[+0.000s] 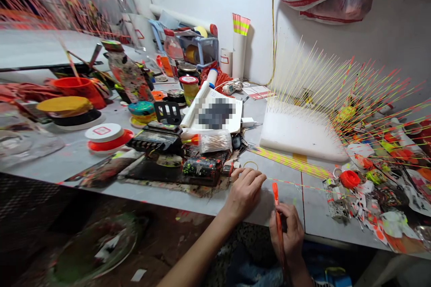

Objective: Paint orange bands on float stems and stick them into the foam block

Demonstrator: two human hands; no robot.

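Observation:
My left hand point(246, 190) is closed at the metal end of a paint-spattered black motor point(201, 167). From its fingers a thin stick point(303, 184) with orange and yellow-green bands stretches right, just above the table edge. The exact grip at the motor end is hidden under the fingers. My right hand point(289, 233) is closed around the handle of a paintbrush point(278, 222), held upright. Bright orange paint coats its bristles, which are close below the stick. Behind the stick, a bundle of similar banded sticks point(289, 160) lies on the table.
A white foam block point(299, 132) bristles with upright thin sticks. To its right sits a paint-stained heap holding an open red-orange paint pot point(349, 179). Leftward are a bag of cotton swabs point(215, 142), a white-lidded tub point(103, 132) and an orange cup point(79, 91).

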